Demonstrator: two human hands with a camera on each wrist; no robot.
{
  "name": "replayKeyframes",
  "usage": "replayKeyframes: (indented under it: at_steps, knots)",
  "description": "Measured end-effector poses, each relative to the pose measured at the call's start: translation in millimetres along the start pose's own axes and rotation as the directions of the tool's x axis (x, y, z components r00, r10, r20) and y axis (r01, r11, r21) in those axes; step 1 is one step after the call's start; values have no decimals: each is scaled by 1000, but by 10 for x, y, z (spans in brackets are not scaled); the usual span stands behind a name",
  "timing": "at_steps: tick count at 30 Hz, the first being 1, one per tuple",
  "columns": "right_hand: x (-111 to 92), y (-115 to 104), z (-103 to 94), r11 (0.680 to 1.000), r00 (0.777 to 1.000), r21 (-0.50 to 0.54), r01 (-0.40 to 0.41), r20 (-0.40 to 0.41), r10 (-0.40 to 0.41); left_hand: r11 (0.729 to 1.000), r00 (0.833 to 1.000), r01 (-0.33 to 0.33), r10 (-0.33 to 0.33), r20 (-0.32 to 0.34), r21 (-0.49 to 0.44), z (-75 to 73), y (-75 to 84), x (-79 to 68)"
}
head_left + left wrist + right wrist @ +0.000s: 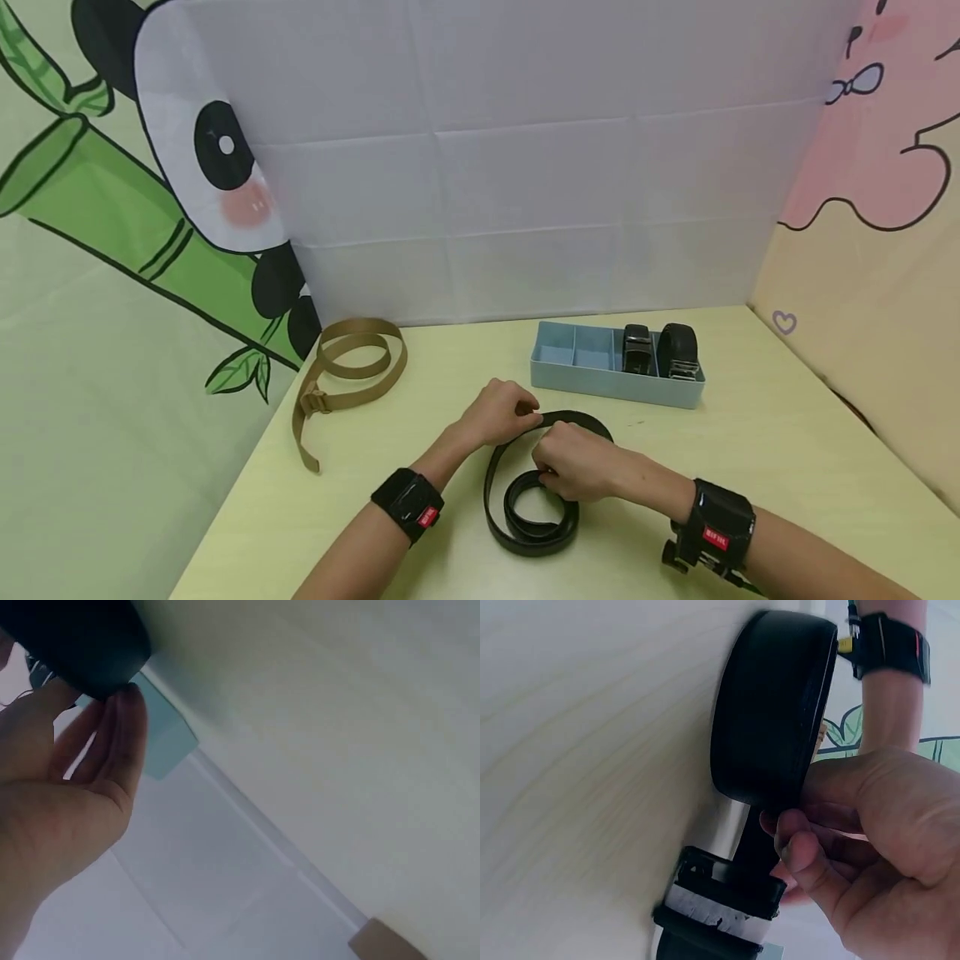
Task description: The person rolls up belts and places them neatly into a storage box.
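Observation:
A black belt (491, 500) stands on its edge on the table, wound into a small inner coil with a wider loop around it. At the far side of that loop, my left hand (498, 412) pinches the strap between thumb and fingers; the left wrist view shows its fingertips on the dark band (90, 645). My right hand (581, 462) pinches the edge of the inner coil (772, 712). Close to the right fingertips, the right wrist view shows the metal buckle (716, 911). From the head view the right hand hides part of the belt.
Behind the hands stands a blue divided tray (615, 386). Its right compartments hold two rolled black belts, one a coil (637, 350), the other a coil (677, 346). A tan webbing belt (360, 396) lies loosely coiled at the back left. Printed cloth walls (525, 167) border the table.

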State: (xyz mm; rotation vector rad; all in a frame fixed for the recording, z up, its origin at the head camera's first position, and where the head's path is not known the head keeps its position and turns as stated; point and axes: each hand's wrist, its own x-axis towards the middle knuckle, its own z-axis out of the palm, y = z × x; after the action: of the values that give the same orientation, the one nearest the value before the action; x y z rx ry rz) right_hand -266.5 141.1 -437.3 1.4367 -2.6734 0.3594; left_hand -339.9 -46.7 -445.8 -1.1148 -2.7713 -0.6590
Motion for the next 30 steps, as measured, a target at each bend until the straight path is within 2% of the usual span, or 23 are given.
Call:
replayKeyframes:
  at_steps: [4,8,12,15,19,23,26,30]
  knots:
    - [-8,-3,-4,1000,1000,16,3,-5,-3,991,991,133,-133,-1,17,-176,59,-357]
    - [-17,-5,-9,1000,1000,22,10,-14,-10,963,962,268,-269,50,29,-341,153,-770]
    - [-24,-3,-8,1000,1000,26,5,-13,-5,949,942,314,-310,128,-13,-402,269,-1101]
    - [-28,-2,-6,1000,1000,18,2,-14,-1,950,941,308,-297,163,-44,-379,355,-1243]
    - [-39,-8,-19,1000,1000,11,0,-14,0,955,947,293,-283,152,-52,-343,410,-1295]
    - [-57,-16,-46,1000,1000,23,-5,-14,5,952,947,304,-297,121,-43,-369,328,-1250]
    - [-73,-17,-60,999,1000,38,-7,-17,8,953,950,304,-300,91,-24,-391,204,-1163]
    - [-70,-16,-46,999,1000,47,0,-18,1,961,960,278,-278,46,4,-367,70,-972]
